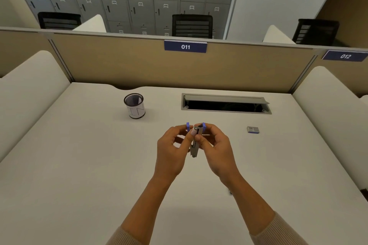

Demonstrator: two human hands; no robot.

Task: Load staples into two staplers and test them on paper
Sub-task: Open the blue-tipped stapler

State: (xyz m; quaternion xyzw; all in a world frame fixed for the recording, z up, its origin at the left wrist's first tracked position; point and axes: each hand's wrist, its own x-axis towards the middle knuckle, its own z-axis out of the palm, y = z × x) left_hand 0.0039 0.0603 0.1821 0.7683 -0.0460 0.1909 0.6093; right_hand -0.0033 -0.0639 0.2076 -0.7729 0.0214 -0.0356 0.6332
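here, stapler (194, 145) held between left hand (172, 151) and right hand (215, 149).

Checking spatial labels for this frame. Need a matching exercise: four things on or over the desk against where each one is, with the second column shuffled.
Things
1. stapler
2. mesh cup
3. small box
4. cable hatch

Places
A. standing on the desk, left of the hands
B. set into the desk at the back, lid raised
C. held between left hand and right hand, above the desk
D. lying on the desk, right of the hands

Pairs: 1-C, 2-A, 3-D, 4-B
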